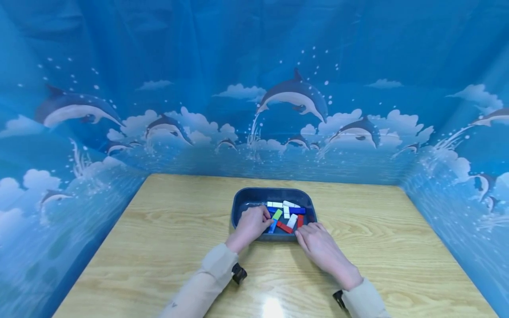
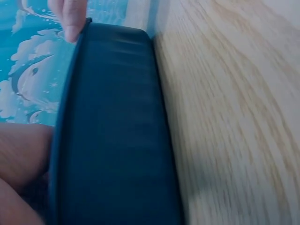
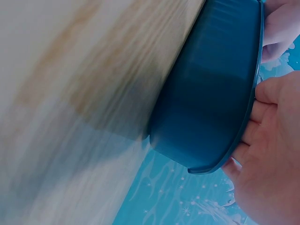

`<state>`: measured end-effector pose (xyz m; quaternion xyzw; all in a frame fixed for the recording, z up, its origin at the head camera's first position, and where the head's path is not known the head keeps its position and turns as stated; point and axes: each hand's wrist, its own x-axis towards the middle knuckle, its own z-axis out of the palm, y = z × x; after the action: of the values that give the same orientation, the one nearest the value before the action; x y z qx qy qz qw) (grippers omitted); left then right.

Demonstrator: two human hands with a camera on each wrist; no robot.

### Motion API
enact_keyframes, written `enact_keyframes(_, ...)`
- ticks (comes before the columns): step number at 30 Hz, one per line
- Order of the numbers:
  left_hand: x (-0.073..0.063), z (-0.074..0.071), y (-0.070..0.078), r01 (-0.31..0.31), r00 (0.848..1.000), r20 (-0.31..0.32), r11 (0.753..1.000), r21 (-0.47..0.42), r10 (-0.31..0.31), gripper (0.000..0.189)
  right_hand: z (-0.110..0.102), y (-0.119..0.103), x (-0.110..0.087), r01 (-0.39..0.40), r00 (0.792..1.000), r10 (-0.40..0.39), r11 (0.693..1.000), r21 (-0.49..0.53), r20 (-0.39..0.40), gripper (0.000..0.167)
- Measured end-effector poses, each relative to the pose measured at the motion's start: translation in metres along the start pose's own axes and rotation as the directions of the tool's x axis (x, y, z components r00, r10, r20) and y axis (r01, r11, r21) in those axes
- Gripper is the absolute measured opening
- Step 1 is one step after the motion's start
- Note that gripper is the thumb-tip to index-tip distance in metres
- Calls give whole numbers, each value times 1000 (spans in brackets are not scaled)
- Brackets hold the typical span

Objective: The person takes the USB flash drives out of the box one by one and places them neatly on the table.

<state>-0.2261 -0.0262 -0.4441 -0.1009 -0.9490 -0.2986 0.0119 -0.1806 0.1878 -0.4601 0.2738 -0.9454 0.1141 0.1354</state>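
A dark blue plastic tray (image 1: pixel 274 237) stands on the table, holding several small bar-shaped pieces in white, blue, red and green. My left hand (image 1: pixel 251 221) reaches over the tray's left side. Its thumb and bent forefinger appear to pinch a green-and-blue bar (image 1: pixel 277 215) inside; the other fingertips are hidden. Over the near right corner of the tray lies my right hand (image 1: pixel 317 245), its thumb at the rim (image 3: pixel 257 79). Its fingers pass behind the rim, so whether they hold anything is hidden. Close by them are a red bar (image 1: pixel 300 221) and a white bar (image 1: pixel 292 221).
A second red bar (image 1: pixel 284 227), a dark blue bar (image 1: pixel 297 211) and several white bars lie farther in the tray. Light wood-grain tabletop (image 1: pixel 179 212) surrounds it. A blue curtain printed with dolphins (image 1: pixel 294 95) encloses the back and sides.
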Motion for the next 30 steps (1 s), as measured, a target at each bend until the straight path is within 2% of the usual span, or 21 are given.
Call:
enact_keyframes(2, 2, 3, -1, 4, 1000, 7, 1000, 18, -4, 17, 0, -1, 0, 3, 1000, -3, 1000, 0, -1, 18)
enact_keyframes(8, 7, 8, 1, 83, 994, 66, 992, 94, -90, 26, 2, -1, 0, -6, 1000, 6, 1000, -4, 29, 21)
enact_keyframes(14, 10, 9, 4, 91, 986, 124, 984, 155, -110, 51, 2, -1, -1, -15, 999, 15, 1000, -2, 30, 21)
enact_keyframes(20, 14, 11, 4, 82, 984, 138, 977, 196, -110, 53, 3, 0, -1, -12, 1000, 12, 1000, -4, 24, 21)
enact_keyframes(24, 15, 13, 1, 67, 991, 102, 981, 183, -86, 41, 2, 0, -1, -9, 1000, 9, 1000, -4, 20, 20)
enact_keyframes(27, 15, 14, 0, 60, 996, 62, 990, 129, -68, 24, 2, 0, 0, -10, 1000, 10, 1000, -2, 15, 20)
enact_keyframes(30, 16, 14, -1, 39, 999, 14, 996, 78, -40, 20, 1, 1, 0, -5, 1000, 6, 1000, -5, 10, 20)
